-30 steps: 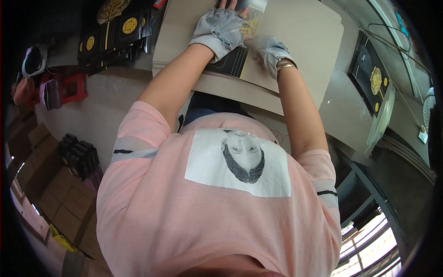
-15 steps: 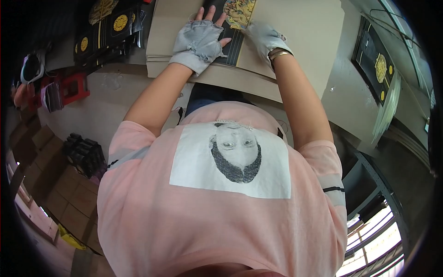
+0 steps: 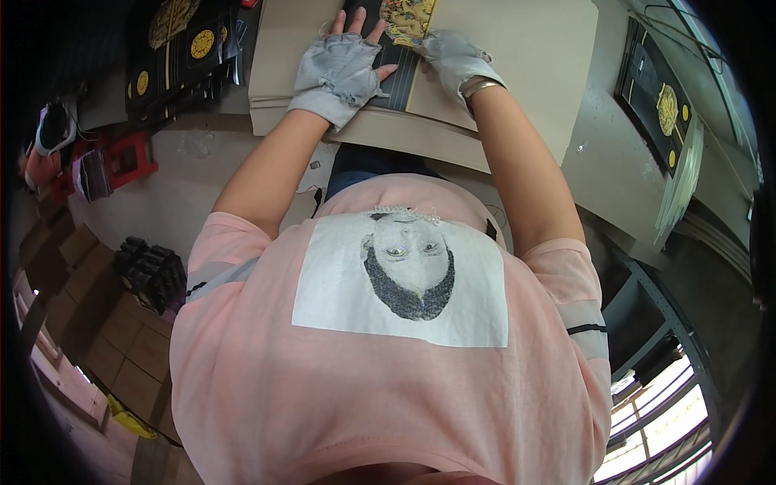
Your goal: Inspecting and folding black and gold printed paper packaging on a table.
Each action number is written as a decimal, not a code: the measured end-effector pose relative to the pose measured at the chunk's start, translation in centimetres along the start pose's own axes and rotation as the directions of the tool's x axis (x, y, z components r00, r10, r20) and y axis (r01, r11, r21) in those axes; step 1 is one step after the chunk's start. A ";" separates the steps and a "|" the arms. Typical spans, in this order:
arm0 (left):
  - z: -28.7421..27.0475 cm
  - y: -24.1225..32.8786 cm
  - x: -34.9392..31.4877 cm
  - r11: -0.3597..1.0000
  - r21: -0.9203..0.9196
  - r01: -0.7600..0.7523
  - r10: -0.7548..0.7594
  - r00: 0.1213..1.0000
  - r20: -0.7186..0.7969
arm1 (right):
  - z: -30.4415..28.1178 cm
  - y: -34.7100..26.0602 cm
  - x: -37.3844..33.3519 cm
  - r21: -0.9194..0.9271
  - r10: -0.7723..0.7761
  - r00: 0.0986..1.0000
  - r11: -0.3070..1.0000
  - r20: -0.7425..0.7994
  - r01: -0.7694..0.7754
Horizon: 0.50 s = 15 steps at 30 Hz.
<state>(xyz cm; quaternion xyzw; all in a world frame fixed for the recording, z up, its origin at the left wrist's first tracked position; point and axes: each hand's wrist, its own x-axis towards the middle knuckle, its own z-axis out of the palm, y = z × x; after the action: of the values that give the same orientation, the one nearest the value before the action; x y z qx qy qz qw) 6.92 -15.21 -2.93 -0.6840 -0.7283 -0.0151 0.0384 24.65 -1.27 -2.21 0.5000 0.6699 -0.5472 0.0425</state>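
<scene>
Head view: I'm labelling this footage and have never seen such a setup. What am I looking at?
There is no machine here, just a person in fingerless grey gloves. The camera sits on the person's head, the left one of a pair, and looks down past the pink shirt; its wide lens bends straight edges.

At the top, a black sheet with a gold picture lies on a stack of pale boards. The left hand is spread over the sheet; the right hand is at its right edge, fingertips too hidden to tell whether it grips. Other black-and-gold pieces lie to the left.
</scene>
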 end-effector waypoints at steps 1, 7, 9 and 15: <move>0.1 0.0 0.0 1.000 -0.020 -0.003 0.003 1.000 -0.009 | 0.0 0.1 0.0 -0.007 0.006 1.000 1.000 -0.006 -0.006; 0.1 0.2 0.5 1.000 -0.010 -0.011 0.011 1.000 -0.002 | -0.1 2.0 1.9 -0.214 -0.068 0.998 0.975 -0.008 0.065; -0.2 0.3 0.6 1.000 0.009 -0.010 0.010 1.000 0.000 | 0.3 2.2 1.8 -0.269 -0.107 0.994 0.958 -0.012 0.099; -0.8 0.1 -0.1 0.999 -0.031 0.011 -0.009 0.998 0.068 | 0.9 -3.7 -5.4 -0.675 -0.295 0.939 0.731 -0.176 0.103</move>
<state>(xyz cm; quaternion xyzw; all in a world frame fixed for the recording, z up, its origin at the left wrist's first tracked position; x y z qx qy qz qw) 7.09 -15.31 -2.13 -0.6812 -0.7321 -0.0035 0.0027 24.30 -4.97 3.27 0.4476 0.8682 -0.2047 0.0636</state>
